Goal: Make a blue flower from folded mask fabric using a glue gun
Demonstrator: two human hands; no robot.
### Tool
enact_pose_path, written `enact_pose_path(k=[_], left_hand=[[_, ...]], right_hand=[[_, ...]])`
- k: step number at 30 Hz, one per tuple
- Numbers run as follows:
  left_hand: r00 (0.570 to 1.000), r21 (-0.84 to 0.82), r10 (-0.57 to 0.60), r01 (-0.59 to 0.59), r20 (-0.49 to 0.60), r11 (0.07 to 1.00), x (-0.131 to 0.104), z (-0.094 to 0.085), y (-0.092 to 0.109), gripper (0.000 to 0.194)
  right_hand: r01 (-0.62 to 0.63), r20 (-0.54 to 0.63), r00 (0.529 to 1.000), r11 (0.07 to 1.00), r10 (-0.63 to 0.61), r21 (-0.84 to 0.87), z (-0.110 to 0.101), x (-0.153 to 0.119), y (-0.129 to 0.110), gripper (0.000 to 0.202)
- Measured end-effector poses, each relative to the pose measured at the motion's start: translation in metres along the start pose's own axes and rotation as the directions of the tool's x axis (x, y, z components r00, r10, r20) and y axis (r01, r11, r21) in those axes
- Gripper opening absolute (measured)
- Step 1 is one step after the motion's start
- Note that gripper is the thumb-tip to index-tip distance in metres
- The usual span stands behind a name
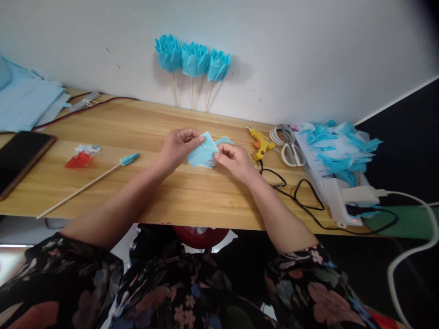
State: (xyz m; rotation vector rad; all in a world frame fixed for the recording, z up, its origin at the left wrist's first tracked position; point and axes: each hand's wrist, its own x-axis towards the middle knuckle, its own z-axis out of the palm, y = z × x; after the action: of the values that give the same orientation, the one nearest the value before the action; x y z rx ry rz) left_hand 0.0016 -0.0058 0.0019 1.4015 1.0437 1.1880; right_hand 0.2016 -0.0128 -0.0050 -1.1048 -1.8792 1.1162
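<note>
Right now, with the yellow glue gun (262,142) as the landmark, the small light-blue piece (207,145) is to its left, lifted between both hands above the wooden table (206,196). The left hand (178,147) grips the piece's upper left part, its thumb laid on the near face and its other fingers curled behind. The right hand (235,160), the nearer of the two to the glue gun, pinches the opposite corner between thumb and bent forefinger. Under the piece, also left of the glue gun, more blue pieces (224,140) show in part; whether the held one touches them I cannot tell. Beyond the glue gun and to its left, three blue flowers (195,59) on thin sticks lean against the wall (274,55). Well left of it lie a pale stick (80,188) tipped with blue, a red and whitish scrap (81,159), a dark phone (24,157) and, farther back, a stack of blue masks (30,103). Just right of the glue gun are white-handled scissors (295,155) by a coiled white cable (277,135); farther right, a heap of blue and white scraps (343,148) sits behind a white power strip (339,203). A black cord (308,208) trails from the glue gun's near end, running rightward.
</note>
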Motion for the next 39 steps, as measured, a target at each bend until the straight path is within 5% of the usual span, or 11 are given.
enact_pose_path(k=[9, 17, 29, 39], left_hand=[[1.000, -0.060, -0.026, 0.025, -0.004, 0.998, 0.0027, -0.0023, -0.0007, 0.030], [1.000, -0.021, -0.030, 0.030, 0.007, 0.999, 0.0022, -0.0016, -0.0036, 0.031], [0.999, 0.020, -0.027, 0.027, 0.023, 0.999, 0.0028, -0.0028, -0.0001, 0.032], [0.986, 0.057, -0.047, 0.038, 0.160, 0.998, -0.0033, 0.0040, -0.0045, 0.040]], right_hand=[[0.012, -0.021, 1.000, 1.000, -0.011, 0.017, -0.0021, 0.0003, -0.0026, 0.029], [-0.005, -0.053, 0.999, 0.991, 0.012, 0.133, -0.0031, 0.0010, 0.0029, 0.043], [-0.011, 0.010, 1.000, 0.999, 0.011, 0.043, -0.0038, 0.0016, 0.0058, 0.030], [0.024, -0.083, 0.996, 0.983, -0.009, 0.180, -0.0021, 0.0020, 0.0065, 0.034]])
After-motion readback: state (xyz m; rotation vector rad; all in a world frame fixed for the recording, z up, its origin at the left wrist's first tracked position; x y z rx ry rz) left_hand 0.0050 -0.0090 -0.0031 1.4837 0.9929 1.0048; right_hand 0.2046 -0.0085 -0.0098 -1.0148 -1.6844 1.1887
